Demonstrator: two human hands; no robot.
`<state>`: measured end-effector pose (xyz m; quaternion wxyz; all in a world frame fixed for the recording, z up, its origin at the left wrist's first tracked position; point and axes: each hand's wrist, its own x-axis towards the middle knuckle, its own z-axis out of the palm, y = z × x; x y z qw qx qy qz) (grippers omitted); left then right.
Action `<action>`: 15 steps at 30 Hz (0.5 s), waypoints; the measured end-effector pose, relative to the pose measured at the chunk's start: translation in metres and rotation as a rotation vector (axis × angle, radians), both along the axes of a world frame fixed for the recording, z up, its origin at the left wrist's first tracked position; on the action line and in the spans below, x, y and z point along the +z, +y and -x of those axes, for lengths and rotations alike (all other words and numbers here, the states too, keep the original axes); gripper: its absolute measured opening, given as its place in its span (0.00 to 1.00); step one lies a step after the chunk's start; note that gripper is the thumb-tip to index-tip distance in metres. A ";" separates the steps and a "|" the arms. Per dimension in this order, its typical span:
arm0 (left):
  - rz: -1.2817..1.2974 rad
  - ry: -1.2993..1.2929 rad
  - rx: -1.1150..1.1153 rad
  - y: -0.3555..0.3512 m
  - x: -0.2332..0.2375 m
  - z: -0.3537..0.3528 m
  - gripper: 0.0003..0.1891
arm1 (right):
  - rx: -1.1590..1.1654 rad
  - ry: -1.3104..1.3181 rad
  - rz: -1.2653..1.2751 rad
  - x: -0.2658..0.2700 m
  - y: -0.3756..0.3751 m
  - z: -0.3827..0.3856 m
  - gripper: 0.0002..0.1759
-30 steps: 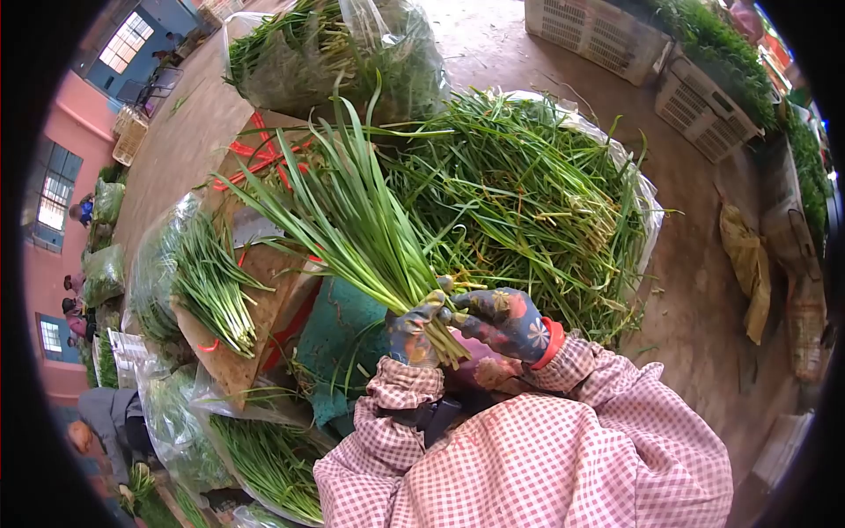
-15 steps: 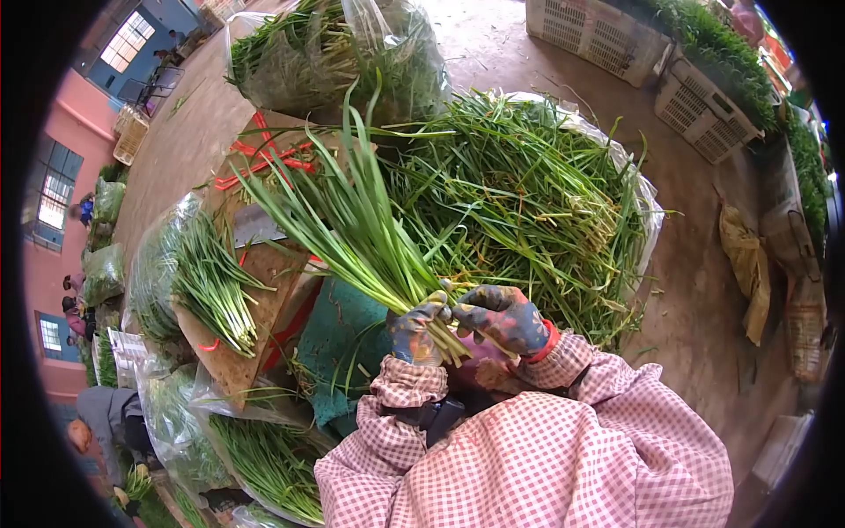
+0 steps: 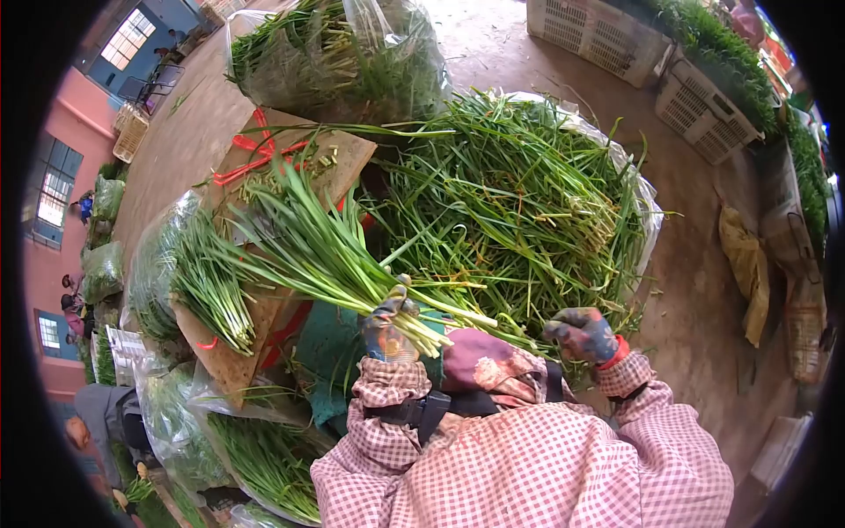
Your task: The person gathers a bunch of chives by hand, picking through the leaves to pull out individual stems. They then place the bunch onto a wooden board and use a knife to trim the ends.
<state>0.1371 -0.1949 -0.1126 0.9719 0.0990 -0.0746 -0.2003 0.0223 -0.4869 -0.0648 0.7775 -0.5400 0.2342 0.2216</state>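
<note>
My gloved left hand (image 3: 387, 330) is closed around the white stalk ends of a bunch of garlic chives (image 3: 326, 246). Its green leaves fan up and left over a wooden board (image 3: 350, 157). Apart from the bunch, my gloved right hand (image 3: 581, 334) is at the lower edge of a big loose heap of chives (image 3: 519, 194) on plastic sheeting. Its fingers are curled, and whatever may be between them is hidden. Another bunch of chives (image 3: 220, 286) lies at the board's left side. Red ties (image 3: 262, 157) and cut stalk bits rest near the board's top.
A clear bag of chives (image 3: 343, 66) stands behind the board, and more bags (image 3: 264, 466) sit at left. Plastic crates (image 3: 598, 40) with greens line the right. A yellowish sack (image 3: 744, 273) lies on the floor. Another person (image 3: 110, 431) bends at lower left.
My right hand has moved right, away from the bunch, to the heap's edge. My left hand has shifted slightly left, and the bunch now leans lower and further left over the board.
</note>
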 end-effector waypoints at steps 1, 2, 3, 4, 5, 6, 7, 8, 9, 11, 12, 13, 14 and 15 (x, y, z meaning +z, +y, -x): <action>0.004 0.001 -0.002 -0.003 0.002 0.002 0.38 | -0.066 0.382 -0.858 -0.008 -0.017 -0.014 0.06; -0.033 0.040 0.030 -0.007 0.005 0.005 0.38 | -0.073 0.128 -0.418 -0.007 -0.013 -0.007 0.07; -0.073 0.079 0.058 -0.010 0.007 0.008 0.38 | -0.080 -0.117 0.024 0.014 0.000 -0.006 0.07; -0.019 0.081 -0.042 -0.010 0.009 0.009 0.37 | -0.102 -0.273 -0.256 -0.009 -0.003 -0.011 0.07; -0.021 0.076 -0.050 -0.015 0.014 0.010 0.37 | -0.035 -0.275 0.169 0.021 0.019 -0.024 0.08; -0.016 0.074 -0.075 -0.021 0.022 0.013 0.37 | 0.016 -0.445 0.229 0.029 0.032 -0.033 0.12; -0.012 0.074 -0.096 -0.023 0.026 0.015 0.36 | 0.004 -0.559 0.193 0.027 0.049 -0.041 0.17; -0.106 0.134 -0.050 -0.021 0.019 0.013 0.36 | 0.251 -0.858 0.715 0.034 0.051 -0.052 0.18; -0.030 0.058 -0.061 -0.022 0.018 0.012 0.35 | 0.303 -0.929 0.723 0.037 0.061 -0.061 0.17; 0.019 0.127 -0.183 -0.017 0.019 0.010 0.36 | 0.420 -1.030 0.837 0.028 0.075 -0.073 0.14; 0.020 0.127 -0.179 -0.017 0.018 0.010 0.36 | 0.424 -1.031 0.836 0.019 0.079 -0.074 0.14; 0.053 0.153 -0.169 -0.016 0.016 0.011 0.36 | 0.338 -0.764 0.380 0.011 0.083 -0.073 0.13; 0.087 0.181 -0.157 -0.015 0.014 0.013 0.37 | 0.242 -0.476 -0.062 0.005 0.086 -0.071 0.11; 0.090 0.184 -0.151 -0.014 0.013 0.014 0.37 | 0.206 -0.410 -0.175 0.007 0.085 -0.069 0.09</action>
